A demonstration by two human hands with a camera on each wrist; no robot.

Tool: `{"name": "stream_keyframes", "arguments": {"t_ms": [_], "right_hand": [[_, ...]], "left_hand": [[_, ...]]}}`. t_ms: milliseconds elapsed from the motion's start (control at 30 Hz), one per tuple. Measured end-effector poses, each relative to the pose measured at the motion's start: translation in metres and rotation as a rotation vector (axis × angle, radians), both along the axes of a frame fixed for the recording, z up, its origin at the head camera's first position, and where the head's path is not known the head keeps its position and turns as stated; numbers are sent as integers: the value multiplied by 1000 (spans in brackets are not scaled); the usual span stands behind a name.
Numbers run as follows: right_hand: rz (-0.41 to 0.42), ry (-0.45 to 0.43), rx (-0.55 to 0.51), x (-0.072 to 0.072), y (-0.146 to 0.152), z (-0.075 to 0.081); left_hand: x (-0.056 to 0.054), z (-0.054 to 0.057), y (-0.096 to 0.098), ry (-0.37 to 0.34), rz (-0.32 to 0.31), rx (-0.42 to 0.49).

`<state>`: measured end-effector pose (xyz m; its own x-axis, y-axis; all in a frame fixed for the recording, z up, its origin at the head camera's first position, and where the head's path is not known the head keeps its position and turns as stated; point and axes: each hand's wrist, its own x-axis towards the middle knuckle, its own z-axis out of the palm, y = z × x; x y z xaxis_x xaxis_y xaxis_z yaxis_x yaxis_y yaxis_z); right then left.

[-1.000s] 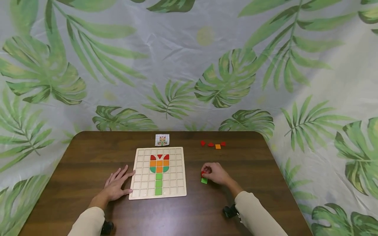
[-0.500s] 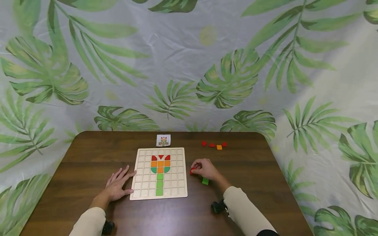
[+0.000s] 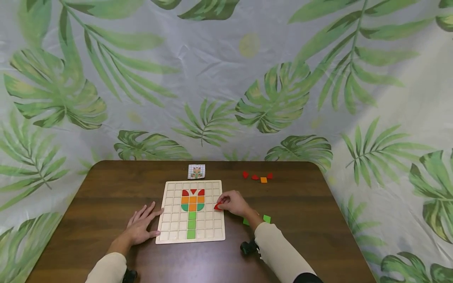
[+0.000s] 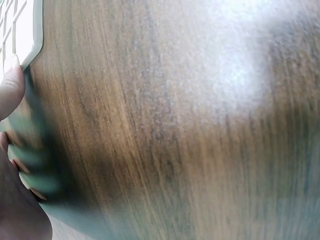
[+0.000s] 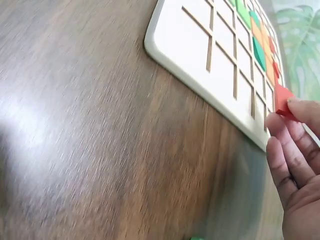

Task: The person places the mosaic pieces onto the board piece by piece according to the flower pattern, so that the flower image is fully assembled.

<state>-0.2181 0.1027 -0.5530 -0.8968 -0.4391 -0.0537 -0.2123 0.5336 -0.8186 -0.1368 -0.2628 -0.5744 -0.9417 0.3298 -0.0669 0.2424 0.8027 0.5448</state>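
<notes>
A square wooden grid board (image 3: 173,228) lies on the table with coloured tiles forming a tulip shape. Orange squares (image 3: 192,199) make its middle, red tiles its top, dark green rounded tiles its base, and green squares (image 3: 191,225) its stem. My right hand (image 3: 234,203) pinches a small red tile (image 3: 217,206) between thumb and fingers, over the board's right edge. In the right wrist view this red tile (image 5: 283,98) overlaps the grid. My left hand (image 3: 139,226) rests at the board's left edge, fingers spread, thumb (image 4: 12,87) touching its near corner.
A small printed card (image 3: 196,171) with a grid picture lies behind the board. Several red tiles (image 3: 245,174) and an orange square (image 3: 263,180) lie at the back right. Green squares (image 3: 267,219) lie by the right forearm. A leaf-patterned cloth (image 3: 212,78) hangs behind the table.
My right hand has carried the red tile leftward from beside the green squares to the board's right edge. A second green square now shows beyond the forearm. My left hand stays put.
</notes>
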Motion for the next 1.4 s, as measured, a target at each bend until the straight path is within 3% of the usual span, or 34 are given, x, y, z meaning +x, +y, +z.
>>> {"name": "stream_keyframes", "arguments": {"t_ms": [167,467,867,1400], "right_hand": [[8,34,6,-2,-13,-2],[46,-2,8,-2,-31,0],[90,-6,-12,1,-45,-9],[121,3,64,8,-53,-14]], "left_hand": [[3,3,0,19,7,8],[0,8,2,-73,17,-53],[1,4,2,-57,19,-42],[2,7,3,-64,11,-34]]}}
